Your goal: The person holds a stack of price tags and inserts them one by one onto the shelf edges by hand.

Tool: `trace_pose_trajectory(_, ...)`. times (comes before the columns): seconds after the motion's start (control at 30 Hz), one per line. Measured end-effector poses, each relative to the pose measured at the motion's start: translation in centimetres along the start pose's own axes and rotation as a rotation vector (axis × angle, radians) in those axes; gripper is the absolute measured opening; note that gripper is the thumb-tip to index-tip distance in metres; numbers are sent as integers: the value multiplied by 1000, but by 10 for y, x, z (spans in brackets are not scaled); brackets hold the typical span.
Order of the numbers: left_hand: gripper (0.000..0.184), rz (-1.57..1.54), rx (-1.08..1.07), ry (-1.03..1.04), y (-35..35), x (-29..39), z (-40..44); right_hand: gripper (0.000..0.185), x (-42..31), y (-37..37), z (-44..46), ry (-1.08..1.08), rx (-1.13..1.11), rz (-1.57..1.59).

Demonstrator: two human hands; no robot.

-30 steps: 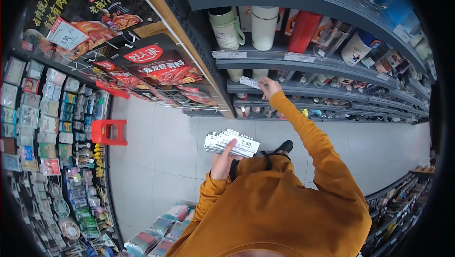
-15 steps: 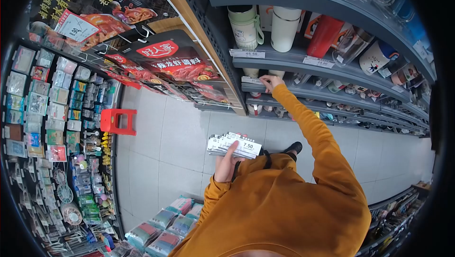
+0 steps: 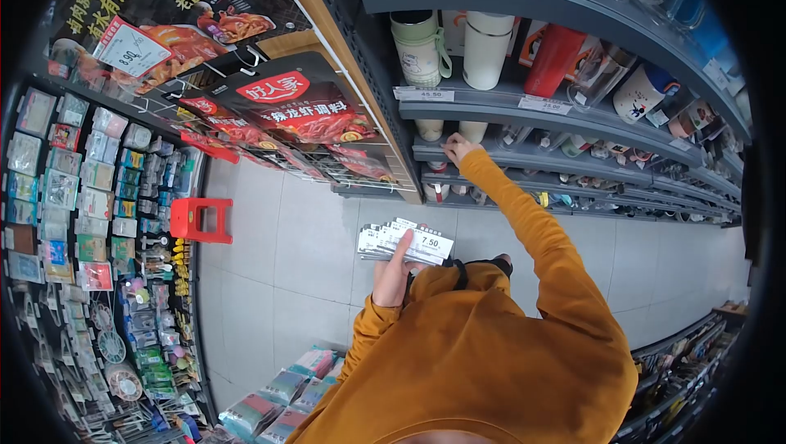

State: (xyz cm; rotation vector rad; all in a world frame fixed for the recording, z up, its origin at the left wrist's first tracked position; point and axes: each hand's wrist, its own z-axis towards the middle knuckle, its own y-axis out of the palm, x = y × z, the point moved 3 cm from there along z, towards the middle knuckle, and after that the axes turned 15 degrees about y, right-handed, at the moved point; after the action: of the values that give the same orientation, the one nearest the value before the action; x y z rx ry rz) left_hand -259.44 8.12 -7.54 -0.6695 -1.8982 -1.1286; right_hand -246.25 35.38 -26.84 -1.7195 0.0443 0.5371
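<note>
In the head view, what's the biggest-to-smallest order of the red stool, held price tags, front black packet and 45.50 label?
1. Black packet
2. Price tags
3. Red stool
4. 45.50 label

Apparent size only; nearness may mislead.

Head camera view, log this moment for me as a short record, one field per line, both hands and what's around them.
Left hand: the left hand holds a fanned stack of price labels, thumb on top
Readable price on stack: 7.50
Right hand: the right hand is at a lower shelf edge; whether it holds anything is unclear
Shelf above: white bottle between a green bottle and a red bottle
Beside the shelves: hanging food packets
Floor: red stool
</note>
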Motion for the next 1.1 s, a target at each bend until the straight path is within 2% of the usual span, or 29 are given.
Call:
trace_pose_trajectory(0.03, 27, 6, 10, 8, 0, 0, 1, 26, -10, -17, -18, -45, 117, 53)
trace_pose_trajectory(0.13, 24, 37, 48, 47, -1, -1, 2, 28, -40, -67, -73, 106, -30, 775)
trace_pose_trajectory(0.2, 21, 45, 67, 74, 3, 2, 3, 27, -60, -98, -123, 182, -334, 1187)
trace_pose_trajectory(0.23, 21, 43, 60, 100, 3, 2, 4, 28, -68, -111, -148, 126, -411, 1299)
trace_pose_trajectory(0.27, 21, 42, 43, 129, 5, 3, 7, 24, -80, -129, -172, 159, -503, 1403)
trace_pose_trajectory(0.33, 20, 28, 9, 142, 14, 5, 12, 21, -86, -134, -206, 113, -369, 1322)
trace_pose_trajectory(0.43, 21, 7, -69, 118, 26, 4, 12, 19, -82, -142, -225, 252, -209, 1301)
trace_pose_trajectory(0.53, 23, 14, -160, 93, 37, 5, 9, 18, -74, -150, -227, 262, -153, 1336)
trace_pose_trajectory(0.63, 26, 6, -242, 69, 43, 3, 7, 16, -68, -164, -228, 242, -54, 1204)
trace_pose_trajectory(0.9, 30, -14, -303, -8, 52, 2, -1, 15, -60, -181, -238, 195, 20, 1185)
trace_pose_trajectory(1.1, 32, 72, -325, -40, 47, -7, -4, 15, -56, -178, -244, 217, -10, 1203)
